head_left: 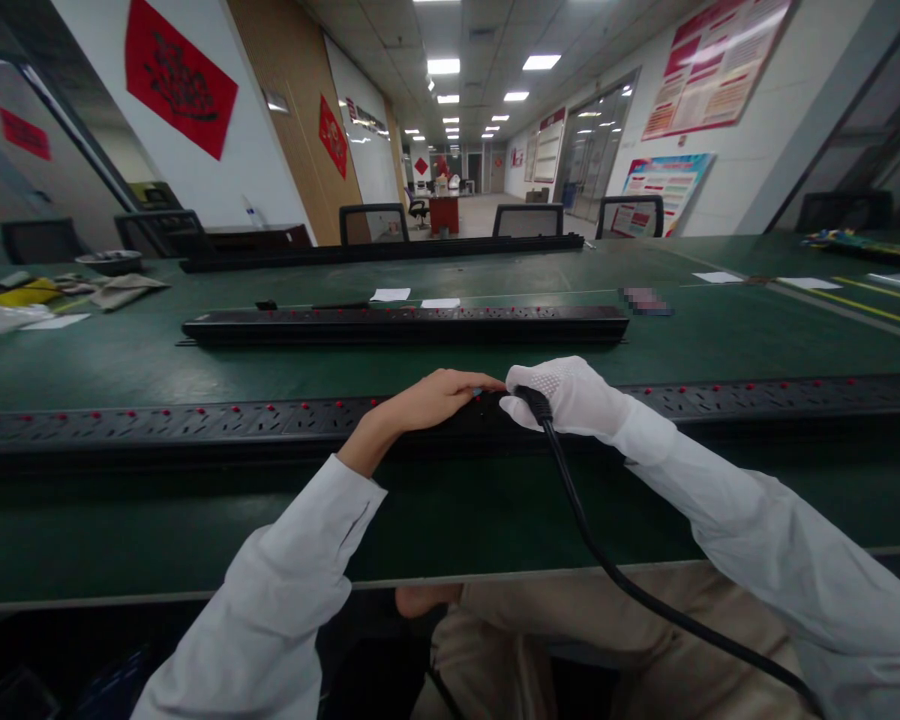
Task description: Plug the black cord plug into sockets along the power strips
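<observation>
A long black power strip (240, 422) with a row of sockets and red switches lies across the table in front of me. My left hand (439, 397), bare, rests on its middle with fingers stretched out toward the right. In a white glove, my right hand (562, 393) is closed around the black plug (534, 402) of a thick cable (592, 545), held at the strip just right of my left fingertips. The cable hangs down over the table edge to the lower right. The plug's front is hidden by the glove, so I cannot tell whether it sits in a socket.
A second power strip (420, 326) lies farther back on the green table (105, 365), and another long black bar (390, 252) lies behind that. White papers (390, 295) are scattered between them. Cloth (124, 290) and a bowl (110, 262) are at the left. Chairs (375, 224) stand beyond.
</observation>
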Available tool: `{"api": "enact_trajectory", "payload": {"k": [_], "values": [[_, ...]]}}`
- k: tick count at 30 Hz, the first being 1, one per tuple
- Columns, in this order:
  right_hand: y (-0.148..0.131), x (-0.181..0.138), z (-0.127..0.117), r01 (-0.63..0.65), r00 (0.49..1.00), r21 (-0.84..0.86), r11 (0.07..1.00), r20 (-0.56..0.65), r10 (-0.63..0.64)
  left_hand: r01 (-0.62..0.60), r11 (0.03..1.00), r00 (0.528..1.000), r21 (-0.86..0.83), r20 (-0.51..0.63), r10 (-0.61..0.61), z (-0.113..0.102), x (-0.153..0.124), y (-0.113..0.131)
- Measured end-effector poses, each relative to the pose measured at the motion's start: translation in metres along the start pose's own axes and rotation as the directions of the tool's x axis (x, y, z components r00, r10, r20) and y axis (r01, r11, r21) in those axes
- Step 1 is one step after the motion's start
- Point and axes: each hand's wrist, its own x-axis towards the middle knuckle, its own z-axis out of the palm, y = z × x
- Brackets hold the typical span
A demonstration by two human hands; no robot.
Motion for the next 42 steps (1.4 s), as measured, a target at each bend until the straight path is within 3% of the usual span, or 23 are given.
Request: {"api": "enact_trajectory", "payload": {"k": [42], "values": [[-0.0008,-0.0003,-0.0018,-0.005,1.000,0.009,1.000,0.014,0.004,0.021,1.000,0.999,-0.009,0.034,-0.021,-0.0022,-0.0025,0.0035]]}}
